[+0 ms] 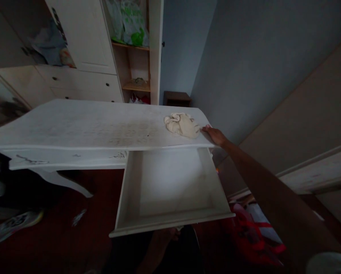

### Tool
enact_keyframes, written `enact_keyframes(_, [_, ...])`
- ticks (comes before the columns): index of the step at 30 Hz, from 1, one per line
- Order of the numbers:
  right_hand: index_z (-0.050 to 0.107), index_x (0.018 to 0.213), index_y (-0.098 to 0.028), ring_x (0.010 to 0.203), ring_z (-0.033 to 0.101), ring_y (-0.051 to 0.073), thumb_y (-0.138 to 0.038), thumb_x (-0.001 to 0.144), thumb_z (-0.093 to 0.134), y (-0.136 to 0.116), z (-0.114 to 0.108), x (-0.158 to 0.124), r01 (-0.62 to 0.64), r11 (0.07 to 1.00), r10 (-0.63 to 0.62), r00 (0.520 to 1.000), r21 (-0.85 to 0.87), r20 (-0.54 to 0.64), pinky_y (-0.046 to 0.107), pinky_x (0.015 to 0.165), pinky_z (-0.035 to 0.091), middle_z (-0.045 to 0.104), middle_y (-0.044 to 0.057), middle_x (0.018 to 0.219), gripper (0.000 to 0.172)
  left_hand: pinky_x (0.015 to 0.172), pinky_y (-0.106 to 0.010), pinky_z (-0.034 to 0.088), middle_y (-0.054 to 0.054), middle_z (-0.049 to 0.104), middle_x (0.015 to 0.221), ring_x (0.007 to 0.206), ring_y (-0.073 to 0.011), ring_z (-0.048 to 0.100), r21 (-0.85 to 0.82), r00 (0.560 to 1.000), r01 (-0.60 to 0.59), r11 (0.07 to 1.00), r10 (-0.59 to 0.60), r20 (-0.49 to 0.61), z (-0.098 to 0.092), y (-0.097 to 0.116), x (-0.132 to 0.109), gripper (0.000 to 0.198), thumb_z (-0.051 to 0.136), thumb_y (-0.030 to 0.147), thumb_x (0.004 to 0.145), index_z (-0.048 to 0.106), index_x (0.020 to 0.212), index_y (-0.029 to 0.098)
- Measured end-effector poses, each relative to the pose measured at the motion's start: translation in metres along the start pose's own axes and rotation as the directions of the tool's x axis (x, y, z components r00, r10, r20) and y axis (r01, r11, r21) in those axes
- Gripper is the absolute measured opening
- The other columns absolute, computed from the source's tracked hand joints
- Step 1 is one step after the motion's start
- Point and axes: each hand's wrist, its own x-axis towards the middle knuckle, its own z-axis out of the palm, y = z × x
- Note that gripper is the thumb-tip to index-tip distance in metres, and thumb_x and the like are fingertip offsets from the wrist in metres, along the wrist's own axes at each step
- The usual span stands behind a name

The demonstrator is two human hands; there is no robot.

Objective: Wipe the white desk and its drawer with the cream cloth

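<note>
A white desk (81,118) with a smudged top stands before me, and its right drawer (170,179) is pulled far out. Nothing lies inside the part of the drawer that shows. My right hand (214,135) rests on the desk's right end with its fingers stretched out, close beside a crumpled cream cloth (183,125). Low at the drawer's front board, my left hand (168,234) has its fingers curled. A small pale bit shows by those fingers, but shadow and the board hide what they grip.
Behind the desk stands a white wardrobe (86,38) with an open door and plastic bags (132,24) on a shelf. A grey wall (261,49) rises at right. Red bags (252,236) lie on the floor at right, a shoe (15,226) at left.
</note>
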Motion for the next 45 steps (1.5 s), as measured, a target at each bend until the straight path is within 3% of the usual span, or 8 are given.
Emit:
enact_keyframes(4, [0.07,0.118,-0.017,0.13,0.056,0.025,-0.059,0.096,0.035,0.002,0.007,-0.004,0.047,0.998,-0.05,0.995,-0.042,-0.08,0.04,0.112,0.04,0.064,0.013,0.137,0.059,0.089,-0.044,0.056,-0.009,0.063,0.123,0.105,-0.0234,0.064,0.007,0.999,-0.029,1.0,0.029,-0.019,-0.001,-0.004,-0.001,0.036,0.06,0.039,0.094,0.061,0.123,0.017])
enact_keyframes(7, [0.069,0.12,-0.018,0.127,0.058,0.026,-0.053,0.089,0.055,-0.003,0.012,-0.005,0.066,0.992,-0.078,0.991,-0.106,-0.112,0.04,0.112,0.04,0.064,0.011,0.136,0.048,0.09,-0.043,0.054,-0.009,0.072,0.105,0.095,-0.0242,0.068,0.013,0.997,-0.059,0.998,0.06,-0.043,-0.002,-0.009,-0.003,0.043,0.063,0.054,0.089,0.071,0.105,0.015])
enact_keyframes(12, [0.064,0.126,-0.017,0.126,0.058,0.028,-0.047,0.092,0.051,-0.007,0.015,-0.01,0.103,0.973,-0.131,0.983,-0.206,-0.128,0.045,0.11,0.042,0.063,0.013,0.136,0.048,0.086,-0.041,0.052,-0.012,0.078,0.087,0.081,-0.0263,0.07,0.016,0.993,-0.112,0.994,0.112,-0.02,0.0,-0.01,-0.003,0.065,0.061,0.077,0.074,0.078,0.085,0.015])
enact_keyframes(16, [0.064,0.127,-0.017,0.122,0.059,0.031,-0.046,0.093,0.048,-0.006,0.017,-0.011,0.108,0.961,-0.147,0.98,-0.254,-0.137,0.048,0.107,0.044,0.063,0.014,0.134,0.047,0.083,-0.04,0.054,-0.013,0.077,0.099,0.08,-0.0241,0.07,-0.085,0.997,-0.077,0.993,0.078,0.009,0.001,-0.009,-0.002,0.064,0.065,0.074,0.074,0.078,0.095,0.016])
enact_keyframes(20, [0.064,0.126,-0.019,0.122,0.059,0.033,-0.048,0.093,0.047,-0.003,0.019,-0.009,0.122,0.959,-0.163,0.976,-0.257,-0.146,0.049,0.106,0.045,0.064,0.013,0.134,0.047,0.081,-0.039,0.054,-0.014,0.077,0.099,0.078,-0.0229,0.071,-0.345,0.994,-0.016,0.938,0.051,0.094,0.0,-0.013,0.002,0.055,0.073,0.063,0.075,0.077,0.099,0.014])
enact_keyframes(25, [0.064,0.126,-0.019,0.12,0.059,0.034,-0.05,0.092,0.047,0.0,0.02,-0.008,0.121,0.961,-0.162,0.975,-0.247,-0.15,0.051,0.103,0.046,0.064,0.013,0.134,0.049,0.085,-0.042,0.054,-0.015,0.078,0.094,0.083,-0.0254,0.073,-0.554,0.979,0.109,0.825,0.009,0.206,0.003,-0.013,0.006,0.045,0.084,0.053,0.066,0.075,0.083,0.013])
enact_keyframes(34, [0.066,0.124,-0.021,0.116,0.061,0.034,-0.05,0.091,0.048,0.001,0.02,-0.008,0.115,0.964,-0.157,0.974,-0.24,-0.164,0.051,0.1,0.047,0.065,0.013,0.131,0.048,0.076,-0.034,0.054,-0.012,0.077,0.083,0.072,-0.0197,0.07,-0.412,0.993,0.039,0.91,0.012,0.121,0.008,0.007,-0.001,0.053,0.083,0.057,0.068,0.076,0.091,0.01])
enact_keyframes(45, [0.066,0.124,-0.02,0.12,0.06,0.034,-0.051,0.091,0.046,0.0,0.02,-0.01,0.129,0.959,-0.172,0.972,-0.252,-0.158,0.051,0.104,0.046,0.065,0.013,0.133,0.049,0.068,-0.031,0.053,-0.014,0.076,0.08,0.065,-0.0175,0.068,-0.374,0.985,0.027,0.927,0.039,0.168,0.01,0.044,-0.009,0.054,0.079,0.06,0.071,0.077,0.089,0.009])
